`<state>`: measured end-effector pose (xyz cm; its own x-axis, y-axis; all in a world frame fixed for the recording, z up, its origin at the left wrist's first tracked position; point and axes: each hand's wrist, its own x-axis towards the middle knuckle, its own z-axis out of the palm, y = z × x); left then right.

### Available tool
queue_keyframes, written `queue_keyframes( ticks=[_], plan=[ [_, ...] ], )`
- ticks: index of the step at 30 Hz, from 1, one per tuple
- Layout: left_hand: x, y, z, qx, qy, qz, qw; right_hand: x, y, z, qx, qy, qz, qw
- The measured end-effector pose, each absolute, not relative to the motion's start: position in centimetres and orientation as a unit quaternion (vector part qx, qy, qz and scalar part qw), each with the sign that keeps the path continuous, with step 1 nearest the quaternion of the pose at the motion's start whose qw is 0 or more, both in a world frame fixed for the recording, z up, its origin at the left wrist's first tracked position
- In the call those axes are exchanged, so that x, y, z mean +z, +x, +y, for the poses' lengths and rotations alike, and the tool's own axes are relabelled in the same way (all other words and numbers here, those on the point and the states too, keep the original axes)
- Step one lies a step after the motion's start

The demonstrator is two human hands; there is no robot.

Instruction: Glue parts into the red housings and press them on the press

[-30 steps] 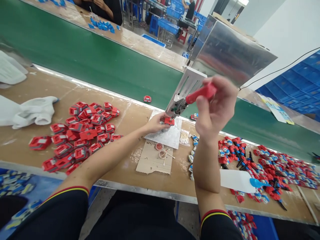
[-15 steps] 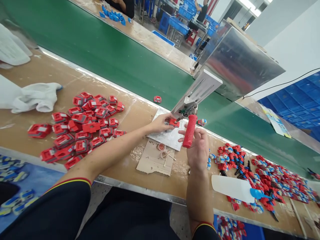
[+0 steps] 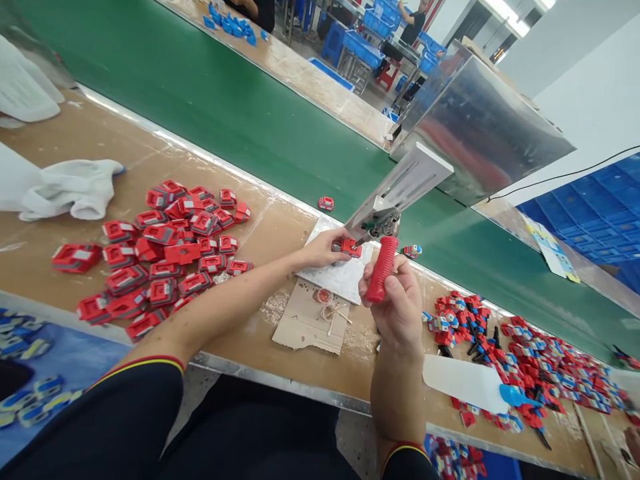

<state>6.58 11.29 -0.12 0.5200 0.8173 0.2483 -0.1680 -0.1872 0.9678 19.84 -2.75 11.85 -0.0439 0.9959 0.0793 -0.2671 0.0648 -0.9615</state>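
Note:
My left hand point(image 3: 323, 249) pinches a small red plastic part point(image 3: 351, 248) under the head of a white hand press point(image 3: 395, 197), on a white base plate point(image 3: 336, 273). The fingers of my right hand point(image 3: 396, 305) are wrapped around the press's red lever handle point(image 3: 381, 269), which is pulled down and points toward me. A heap of red parts point(image 3: 160, 250) lies left of my left arm. To the right of my right arm spreads a pile of red-and-blue parts point(image 3: 520, 360).
A green conveyor belt point(image 3: 240, 127) runs behind the bench, carrying two small parts point(image 3: 326, 203). White gloves point(image 3: 70, 190) lie far left. Cardboard with small rings and sticks point(image 3: 313, 320) sits by the bench edge, a white scoop point(image 3: 470, 381) at right. Another person sits across the belt.
My right hand has pulled the red lever from raised high down toward me. Since half a second ago it has barely moved. My left hand stays on the red part.

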Motion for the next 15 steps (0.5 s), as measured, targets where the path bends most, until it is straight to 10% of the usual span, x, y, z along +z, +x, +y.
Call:
queue_keyframes(
  ticks=[15],
  plan=[
    [-0.4, 6.0, 10.5, 0.393, 0.697, 0.286, 0.527, 6.5, 20.3, -0.6, 0.41, -0.525, -0.55, 0.504]
  ],
)
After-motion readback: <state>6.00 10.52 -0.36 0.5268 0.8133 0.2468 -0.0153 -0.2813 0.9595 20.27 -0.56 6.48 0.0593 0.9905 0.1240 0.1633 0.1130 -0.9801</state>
